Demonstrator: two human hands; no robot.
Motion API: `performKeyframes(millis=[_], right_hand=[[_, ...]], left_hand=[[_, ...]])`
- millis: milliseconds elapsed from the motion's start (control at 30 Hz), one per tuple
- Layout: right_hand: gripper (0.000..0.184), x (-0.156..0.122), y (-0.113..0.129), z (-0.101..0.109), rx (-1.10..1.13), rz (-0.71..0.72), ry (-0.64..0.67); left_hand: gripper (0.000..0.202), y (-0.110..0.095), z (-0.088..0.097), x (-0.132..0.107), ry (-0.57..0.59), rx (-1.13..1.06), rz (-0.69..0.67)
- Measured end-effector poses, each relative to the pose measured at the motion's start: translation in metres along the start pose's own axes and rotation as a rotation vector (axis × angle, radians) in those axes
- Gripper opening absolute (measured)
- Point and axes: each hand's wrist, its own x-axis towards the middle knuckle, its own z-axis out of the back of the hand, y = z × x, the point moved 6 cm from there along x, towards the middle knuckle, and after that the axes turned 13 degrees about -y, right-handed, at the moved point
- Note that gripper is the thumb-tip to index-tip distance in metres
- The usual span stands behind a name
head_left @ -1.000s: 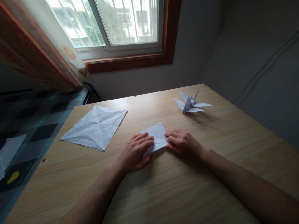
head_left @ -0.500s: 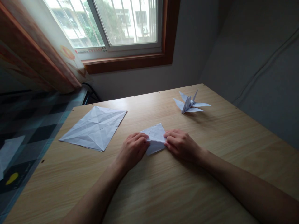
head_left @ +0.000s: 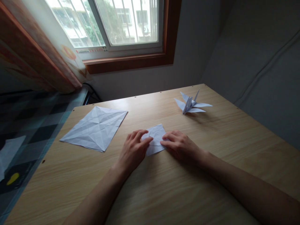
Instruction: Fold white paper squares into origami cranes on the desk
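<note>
A small folded sheet of white paper (head_left: 156,142) lies nearly flat on the wooden table, with creases across its top. My left hand (head_left: 136,145) is at its left edge, thumb and index finger spread apart, the thumb reaching over the paper. At the right edge, my right hand (head_left: 179,143) holds the folded paper down with thumb and fingertips; its other fingers are curled. The paper's side corners are partly hidden under my fingers.
A larger creased paper square (head_left: 98,125) lies to the left on the table (head_left: 150,193). A folded paper crane (head_left: 191,104) stands at the back right. Beyond the left edge is a surface with a checked cloth (head_left: 47,132) and more white paper (head_left: 11,153).
The raised flap of the folded paper now lies flatter. My left fingers have loosened and spread, and my right thumb has moved slightly inward over the paper.
</note>
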Motion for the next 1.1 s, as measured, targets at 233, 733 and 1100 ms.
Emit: performKeyframes(millis=[233,733,1100], right_hand=[[0.022,0.004,0.011,0.004,-0.056,-0.059,0.103],[0.054,-0.005,0.003,0.006,0.220,-0.012,-0.100],[0.015,-0.003,-0.016,0.011,0.236,-0.056,-0.172]], left_hand=[[0.023,-0.018,-0.002,-0.001,0.123,-0.076,-0.159],[0.031,-0.006,-0.013,-0.007,0.291,-0.077,-0.004],[0.040,-0.011,-0.012,-0.007,0.409,-0.150,-0.056]])
